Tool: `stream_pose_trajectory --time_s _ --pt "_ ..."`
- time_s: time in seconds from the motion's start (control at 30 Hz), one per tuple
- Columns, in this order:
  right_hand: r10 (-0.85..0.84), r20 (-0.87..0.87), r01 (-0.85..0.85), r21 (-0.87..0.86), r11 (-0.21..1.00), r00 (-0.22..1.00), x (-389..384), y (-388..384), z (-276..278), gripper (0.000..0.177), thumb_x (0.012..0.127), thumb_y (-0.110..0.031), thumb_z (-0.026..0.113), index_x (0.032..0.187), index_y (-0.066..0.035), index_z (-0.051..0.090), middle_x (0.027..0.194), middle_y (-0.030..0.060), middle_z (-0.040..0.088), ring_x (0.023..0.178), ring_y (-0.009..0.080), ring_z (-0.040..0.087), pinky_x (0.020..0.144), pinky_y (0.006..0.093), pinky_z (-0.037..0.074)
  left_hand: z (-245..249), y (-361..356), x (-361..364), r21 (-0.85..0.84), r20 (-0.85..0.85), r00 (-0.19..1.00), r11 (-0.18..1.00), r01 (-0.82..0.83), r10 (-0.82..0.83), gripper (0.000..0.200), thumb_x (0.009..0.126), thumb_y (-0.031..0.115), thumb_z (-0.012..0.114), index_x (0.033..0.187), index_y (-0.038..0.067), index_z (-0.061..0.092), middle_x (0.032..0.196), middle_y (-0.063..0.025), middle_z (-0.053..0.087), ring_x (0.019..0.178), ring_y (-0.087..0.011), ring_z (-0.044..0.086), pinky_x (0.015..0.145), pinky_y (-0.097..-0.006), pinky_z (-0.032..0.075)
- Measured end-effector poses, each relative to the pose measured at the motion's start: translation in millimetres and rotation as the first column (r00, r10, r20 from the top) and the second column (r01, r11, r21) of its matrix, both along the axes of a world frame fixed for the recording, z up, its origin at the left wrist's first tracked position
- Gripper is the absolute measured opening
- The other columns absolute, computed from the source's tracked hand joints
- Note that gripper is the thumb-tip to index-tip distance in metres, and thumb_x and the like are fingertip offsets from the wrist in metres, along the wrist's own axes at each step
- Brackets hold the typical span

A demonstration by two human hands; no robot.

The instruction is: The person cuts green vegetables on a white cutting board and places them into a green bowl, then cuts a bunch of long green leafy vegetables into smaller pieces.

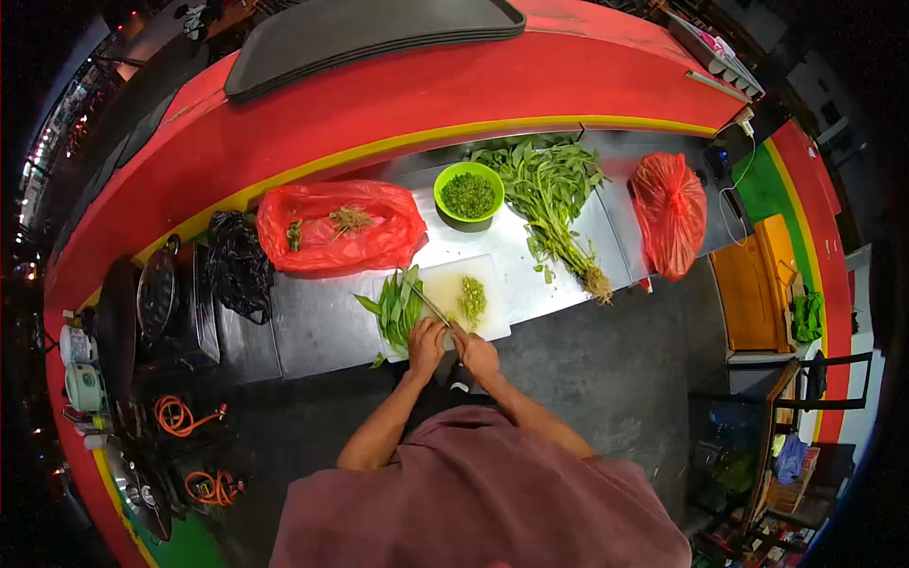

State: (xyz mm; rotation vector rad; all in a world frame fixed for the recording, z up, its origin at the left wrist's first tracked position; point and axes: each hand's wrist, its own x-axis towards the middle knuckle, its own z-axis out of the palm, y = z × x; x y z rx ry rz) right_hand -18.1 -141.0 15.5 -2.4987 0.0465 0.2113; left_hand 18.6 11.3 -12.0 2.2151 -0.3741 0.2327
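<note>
On the steel counter lies a white cutting board with a small heap of chopped green stems. My right hand is closed around the handle of a knife, whose blade points up and left over the board. My left hand is closed on the lower end of a bunch of leafy greens at the board's left edge. Beyond the board stands a lime-green bowl filled with chopped greens. To its right a large rooted bunch of greens lies on the counter.
An open red plastic bag with plant scraps and a black bag lie at the left. A tied red bag is at the right. Dark trays rest on the red ledge. A wooden chair stands right of the counter.
</note>
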Motion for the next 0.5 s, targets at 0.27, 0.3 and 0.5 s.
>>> stream_pose_trajectory --time_s 0.27,0.3,0.5 --pt "0.012 -0.110 0.003 0.133 0.991 0.994 -2.1 -25.2 25.4 0.043 0.108 -0.040 0.044 0.140 -0.017 0.060 0.097 0.0285 0.071 0.091 0.0483 0.069 0.081 0.0558 0.054 9.6 -6.8 1.6 0.028 0.018 0.999 0.999 -0.033 0.033 0.016 0.089 0.004 0.067 0.104 0.001 0.073 0.098 -0.0134 0.067 0.093 -0.0371 0.062 0.084 -0.0465 0.049" --pt "0.005 -0.107 0.008 0.118 0.993 0.994 -2.6 -26.0 25.4 0.043 0.108 -0.040 0.044 0.139 -0.015 0.061 0.097 0.0288 0.071 0.091 0.0483 0.069 0.082 0.0557 0.054 9.0 -7.8 0.7 0.032 0.020 0.999 0.999 -0.042 0.041 0.016 0.089 0.004 0.067 0.104 0.001 0.073 0.098 -0.0134 0.067 0.093 -0.0371 0.062 0.084 -0.0465 0.049" --pt "-0.059 -0.083 0.076 0.222 0.972 0.995 -0.8 -25.6 21.2 0.042 0.108 -0.038 0.044 0.136 -0.013 0.064 0.098 0.0305 0.071 0.097 0.0496 0.067 0.085 0.0565 0.053 7.2 -12.4 -4.3 0.071 0.025 0.996 0.994 -0.088 0.086 0.019 0.089 0.007 0.066 0.107 0.007 0.074 0.095 -0.0098 0.066 0.092 -0.0339 0.062 0.083 -0.0460 0.048"
